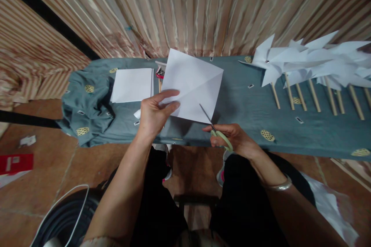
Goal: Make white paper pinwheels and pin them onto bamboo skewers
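My left hand (158, 112) pinches the left corner of a white square sheet of paper (194, 79), which is held up over the cloth-covered table. Diagonal crease lines cross the sheet. In my right hand (233, 139) is a pair of scissors (222, 137) with light green handles, my fingers through the loops. One blade lies over the sheet near its lower right corner; the other blade is hidden, probably behind the paper. To the left rests a stack of white paper (132, 85). A small red box (160, 72) of metal pins is partly covered by the sheet.
Several white paper pinwheels (272, 60) on wooden sticks lie at the right of the table, on green cloth (237, 100). Striped curtains (191, 11) hang behind. A dark round container (72, 216) and a red packet (16, 164) are on the floor at left.
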`<state>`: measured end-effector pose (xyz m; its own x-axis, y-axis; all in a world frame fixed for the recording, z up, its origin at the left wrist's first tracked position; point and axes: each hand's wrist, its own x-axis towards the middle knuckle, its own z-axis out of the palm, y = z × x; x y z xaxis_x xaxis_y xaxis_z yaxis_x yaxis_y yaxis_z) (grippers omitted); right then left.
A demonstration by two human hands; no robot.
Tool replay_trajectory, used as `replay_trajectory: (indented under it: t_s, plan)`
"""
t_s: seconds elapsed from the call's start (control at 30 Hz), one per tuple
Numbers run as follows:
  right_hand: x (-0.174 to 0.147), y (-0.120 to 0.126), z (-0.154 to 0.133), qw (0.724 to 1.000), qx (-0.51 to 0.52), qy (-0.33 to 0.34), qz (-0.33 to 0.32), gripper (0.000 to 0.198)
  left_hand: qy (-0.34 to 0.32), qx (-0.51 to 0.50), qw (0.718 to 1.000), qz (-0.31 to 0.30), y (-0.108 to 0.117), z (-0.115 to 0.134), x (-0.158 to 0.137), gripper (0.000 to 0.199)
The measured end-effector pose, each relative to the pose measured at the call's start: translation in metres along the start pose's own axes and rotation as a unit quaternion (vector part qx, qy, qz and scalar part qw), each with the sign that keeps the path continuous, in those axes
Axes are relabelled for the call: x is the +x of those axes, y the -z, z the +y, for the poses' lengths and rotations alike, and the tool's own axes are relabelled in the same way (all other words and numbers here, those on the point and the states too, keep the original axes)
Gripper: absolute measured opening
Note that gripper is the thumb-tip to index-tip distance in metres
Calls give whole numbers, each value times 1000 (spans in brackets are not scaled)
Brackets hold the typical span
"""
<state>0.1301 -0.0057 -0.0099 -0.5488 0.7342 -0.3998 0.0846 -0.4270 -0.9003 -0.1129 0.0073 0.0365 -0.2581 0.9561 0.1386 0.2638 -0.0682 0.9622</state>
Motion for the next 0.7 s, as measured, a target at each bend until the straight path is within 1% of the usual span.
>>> replay_trajectory:
  t_s: [0.1,0.33,0.53,0.7]
  plan:
    - [0,-1,-1,1000,-3,-2,10,51,4,5,1000,0,-1,0,-1,25]
    - [0,0,-2,999,-43,20,5,56,26,-20,999,-36,-5,-3,-4,28]
    - [-1,-1,-3,998,-64,12,14,47,26,-14,999,-35,-5,-3,-3,29]
    - [-1,-1,-5,999,-36,-18,22,45,25,-16,999,-36,-5,-3,-3,30]
